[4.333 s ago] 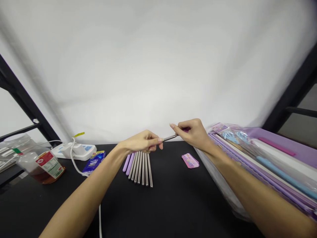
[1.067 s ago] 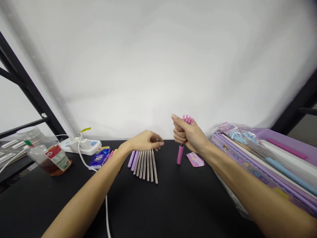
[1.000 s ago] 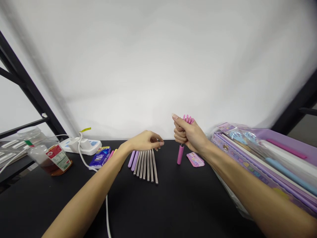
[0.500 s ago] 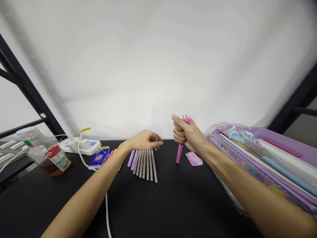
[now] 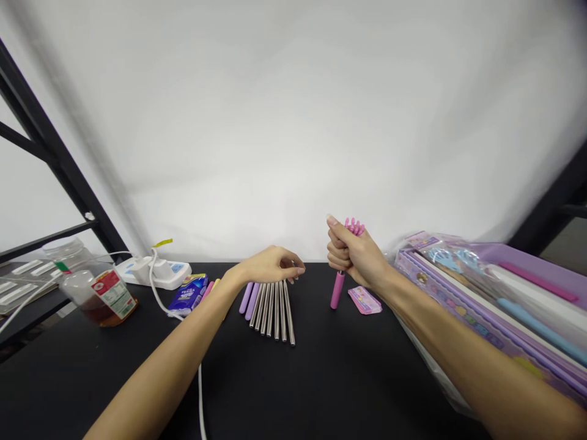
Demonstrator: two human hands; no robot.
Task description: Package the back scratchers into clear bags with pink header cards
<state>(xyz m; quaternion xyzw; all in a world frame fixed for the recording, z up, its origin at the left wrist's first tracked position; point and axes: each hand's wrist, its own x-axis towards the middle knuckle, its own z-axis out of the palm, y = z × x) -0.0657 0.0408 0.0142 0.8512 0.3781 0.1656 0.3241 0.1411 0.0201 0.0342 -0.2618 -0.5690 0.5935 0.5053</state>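
Note:
My left hand (image 5: 271, 266) hangs with curled fingers just above the far ends of a fanned row of steel rods (image 5: 272, 311), and a small glint at its fingertips is too small to name. Beside the rods lie lilac rods (image 5: 246, 298). My right hand (image 5: 354, 252) is closed in a fist around a pink-handled tool (image 5: 337, 290), held upright. The tool's pink prongs (image 5: 354, 227) stick out above the fist, and its handle shows below. The tool's lower tip stays just over the black table (image 5: 321, 379).
A pink card (image 5: 364, 300) lies right of the tool. Purple packaged sets (image 5: 486, 305) are stacked at the right. On the left stand a blue packet (image 5: 188, 293), a labelled bottle (image 5: 99, 299) and a white power strip (image 5: 153, 274) with a white cable (image 5: 200, 391). Black frame bars rise at both sides.
Over the last second both hands hold nearly still, and the whole scene shifts slightly right in the picture. Earlier, both hands were pinching a steel rod; now my right hand grips the pink tool.

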